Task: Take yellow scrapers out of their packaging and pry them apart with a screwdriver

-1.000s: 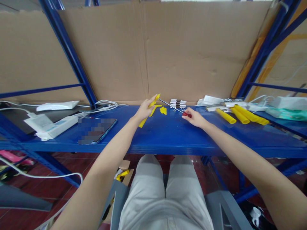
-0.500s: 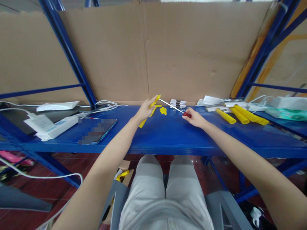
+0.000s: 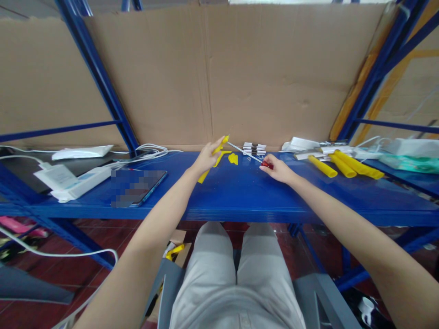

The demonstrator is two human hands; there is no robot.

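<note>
My right hand (image 3: 277,169) is closed around the red handle of a screwdriver (image 3: 245,151), whose long metal shaft slants up and left. The shaft's far end meets a small yellow piece (image 3: 224,140) at the fingertips of my left hand (image 3: 206,156). That hand is closed on the yellow piece, though its exact kind is unclear. Below it, a yellow strip (image 3: 203,176) lies on the blue tabletop (image 3: 240,192), partly covered by the hand. A crumpled yellow scrap (image 3: 233,158) rests just right of my left hand. Small black-and-white bundles (image 3: 254,148) sit behind the shaft.
Several yellow tubes (image 3: 346,165) lie at the right beside white packets (image 3: 302,144). At the left are a phone (image 3: 151,187), a white power strip (image 3: 84,183) and cables (image 3: 151,148). Blue rack posts (image 3: 99,73) and a cardboard panel (image 3: 240,68) enclose the back.
Almost nothing differs. My right hand and the screwdriver have shifted very slightly left, while my left hand keeps its place with the yellow piece.
</note>
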